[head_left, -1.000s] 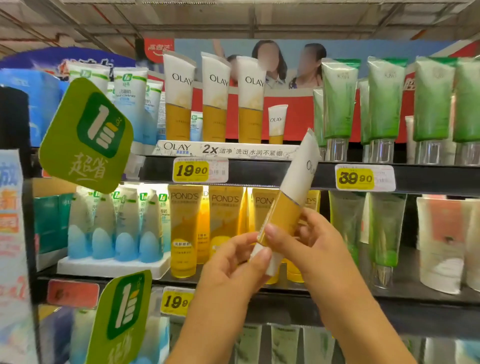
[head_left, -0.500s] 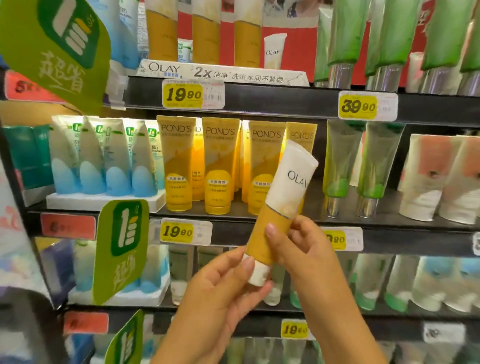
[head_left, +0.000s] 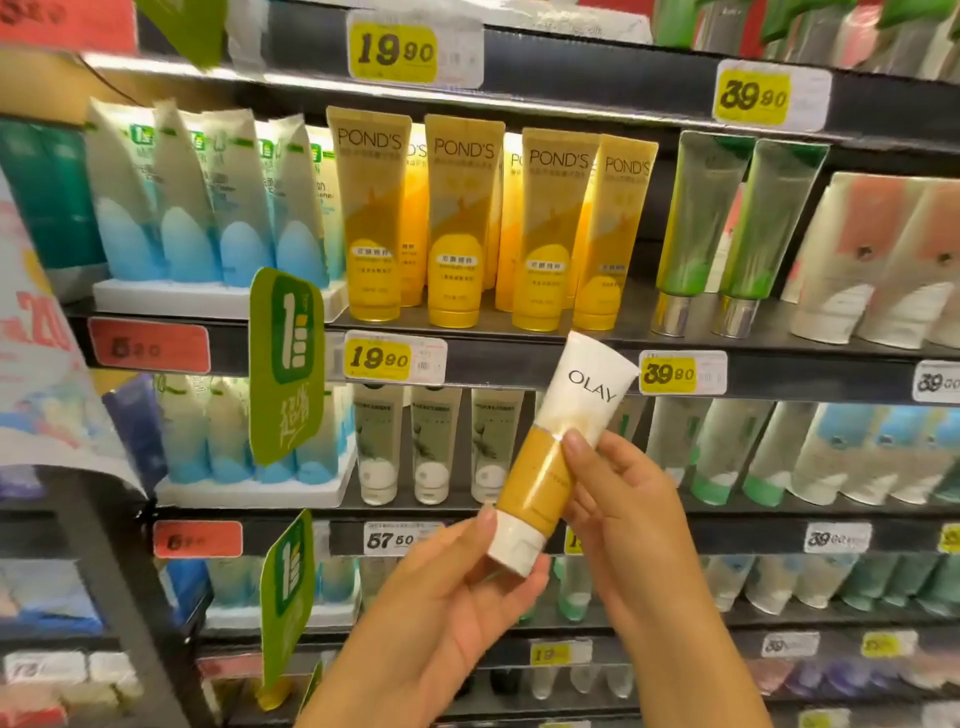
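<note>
The tube (head_left: 558, 467) is off the shelf (head_left: 509, 364), tilted toward 1 o'clock; left hand (head_left: 457, 597) grips its cap (head_left: 514, 545), right hand (head_left: 623, 509) pinches its middle. Keeping or reshelving probably remains.

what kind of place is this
Likely a supermarket or drugstore skincare aisle: shelves packed with rows of yellow tubes, price tags on the shelf edges, and green sale signs. The left hand and right hand hold a white tube.
</note>
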